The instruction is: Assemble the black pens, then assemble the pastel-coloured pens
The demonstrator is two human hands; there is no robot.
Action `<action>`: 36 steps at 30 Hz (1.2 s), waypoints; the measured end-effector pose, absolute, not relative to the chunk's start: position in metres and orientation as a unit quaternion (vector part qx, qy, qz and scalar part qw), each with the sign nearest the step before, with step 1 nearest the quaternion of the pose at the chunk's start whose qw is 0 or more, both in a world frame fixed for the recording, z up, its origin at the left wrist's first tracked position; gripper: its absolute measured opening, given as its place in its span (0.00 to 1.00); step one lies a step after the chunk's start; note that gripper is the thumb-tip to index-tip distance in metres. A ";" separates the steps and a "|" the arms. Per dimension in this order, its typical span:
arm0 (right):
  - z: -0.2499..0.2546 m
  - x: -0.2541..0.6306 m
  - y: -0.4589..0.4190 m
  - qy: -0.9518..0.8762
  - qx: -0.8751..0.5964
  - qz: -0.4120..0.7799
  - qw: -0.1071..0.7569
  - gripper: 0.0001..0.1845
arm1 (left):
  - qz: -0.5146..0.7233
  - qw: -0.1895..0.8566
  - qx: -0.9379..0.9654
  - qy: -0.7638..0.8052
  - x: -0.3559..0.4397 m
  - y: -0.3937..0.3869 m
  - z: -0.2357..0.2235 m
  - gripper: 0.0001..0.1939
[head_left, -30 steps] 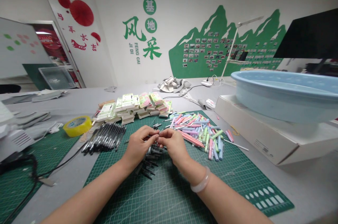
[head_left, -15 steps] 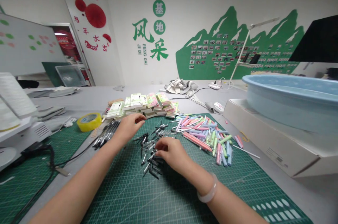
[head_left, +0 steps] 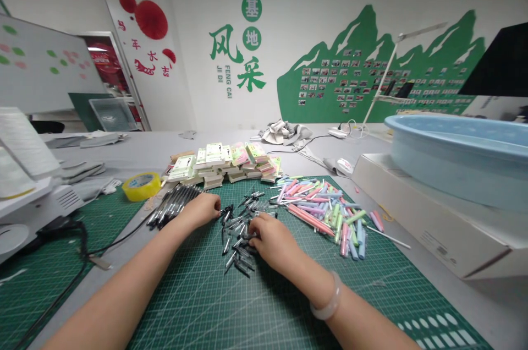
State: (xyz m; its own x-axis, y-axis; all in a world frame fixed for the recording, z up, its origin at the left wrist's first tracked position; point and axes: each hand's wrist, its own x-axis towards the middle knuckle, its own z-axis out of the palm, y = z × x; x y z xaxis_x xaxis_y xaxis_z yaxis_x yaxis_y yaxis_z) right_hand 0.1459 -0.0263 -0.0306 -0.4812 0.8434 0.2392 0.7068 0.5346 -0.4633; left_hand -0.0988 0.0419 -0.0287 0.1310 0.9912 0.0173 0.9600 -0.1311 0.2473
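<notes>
My left hand (head_left: 203, 209) rests on the green cutting mat (head_left: 256, 306), fingers curled, right beside a bundle of finished black pens (head_left: 173, 206); I cannot see anything in it. My right hand (head_left: 270, 237) lies palm down on a scatter of small black pen parts (head_left: 236, 229), its fingertips pinched among them. To its right lies a heap of pastel pen barrels (head_left: 325, 209) in pink, blue and green.
Stacks of small green and pink boxes (head_left: 223, 163) sit behind the mat. A yellow tape roll (head_left: 141, 185) lies at the left, near a white machine (head_left: 28, 196) with a black cable. A light blue basin (head_left: 457, 154) stands on a white carton (head_left: 433, 223) at the right.
A second ago both hands were together over the black parts. The left hand then reached out to the pen bundle and has drawn back a little; the right hand dropped onto the parts.
</notes>
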 end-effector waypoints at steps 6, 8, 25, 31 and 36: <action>-0.032 0.147 -0.025 -0.844 -0.464 0.150 0.223 0.06 | 0.081 0.096 0.752 0.648 -0.094 0.035 -0.019 0.04; -0.031 0.148 -0.024 -0.841 -0.471 0.146 0.223 0.06 | 0.094 0.079 0.750 0.650 -0.091 0.033 -0.016 0.05; -0.031 0.154 -0.014 -0.815 -0.505 0.170 0.228 0.05 | 0.101 0.040 0.764 0.637 -0.079 0.036 -0.030 0.07; -0.031 0.165 0.000 -0.794 -0.535 0.139 0.252 0.05 | 0.128 0.032 0.772 0.622 -0.074 0.035 -0.028 0.08; -0.036 0.174 0.011 -0.776 -0.558 0.109 0.274 0.08 | 0.183 0.008 0.806 0.563 -0.055 0.036 -0.026 0.08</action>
State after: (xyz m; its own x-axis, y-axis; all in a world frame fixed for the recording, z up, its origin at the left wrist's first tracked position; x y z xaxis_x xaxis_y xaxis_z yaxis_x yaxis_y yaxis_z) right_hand 0.1741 0.0113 -0.0360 -0.2277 0.9251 0.3039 0.8056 0.3543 -0.4748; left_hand -0.0553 0.0355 -0.0263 0.2985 0.9104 0.2864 0.9046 -0.3655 0.2192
